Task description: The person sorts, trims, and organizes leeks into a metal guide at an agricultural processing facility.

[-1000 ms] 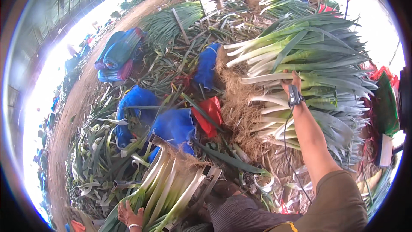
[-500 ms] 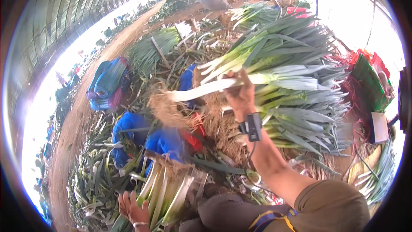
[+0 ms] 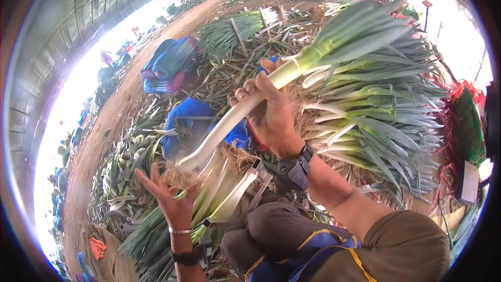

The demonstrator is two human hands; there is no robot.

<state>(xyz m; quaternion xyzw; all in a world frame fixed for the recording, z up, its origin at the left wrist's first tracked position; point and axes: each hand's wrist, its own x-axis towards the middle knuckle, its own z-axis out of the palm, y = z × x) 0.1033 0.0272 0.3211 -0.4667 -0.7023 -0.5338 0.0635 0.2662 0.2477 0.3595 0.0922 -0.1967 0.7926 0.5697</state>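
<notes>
- A large pile of leeks point(image 3: 386, 107) lies to the right of the right hand, dark leaves pointing away and pale shafts toward that hand
- A heap of leafy trimmings point(image 3: 122, 188) spreads to the left of and beyond the left hand
- Just right of the left hand, a bundle of leeks point(image 3: 229, 203) lies beside a metal frame point(image 3: 259, 185), pale shafts uppermost and leaves running down behind the left wrist
- Well beyond the right hand rests a bundle of thin green stalks point(image 3: 224, 34), a stick slanting across it
- Beyond and to the left of the right hand sits a stack of folded blue bags point(image 3: 169, 62)
- Nearer, between the two hands and farther off, lies blue sheeting point(image 3: 190, 108)
- A single leek point(image 3: 286, 74) slants across the right hand, leaves up to the right over the pile, root end down by the left hand
- The right hand point(image 3: 272, 120) is clenched round the shaft of this leek
- The left hand point(image 3: 175, 203) holds nothing firmly, its fingers spread just below the roots point(image 3: 177, 176); whether they touch cannot be told
- A pale bracelet point(image 3: 180, 231) circles the left wrist
</notes>
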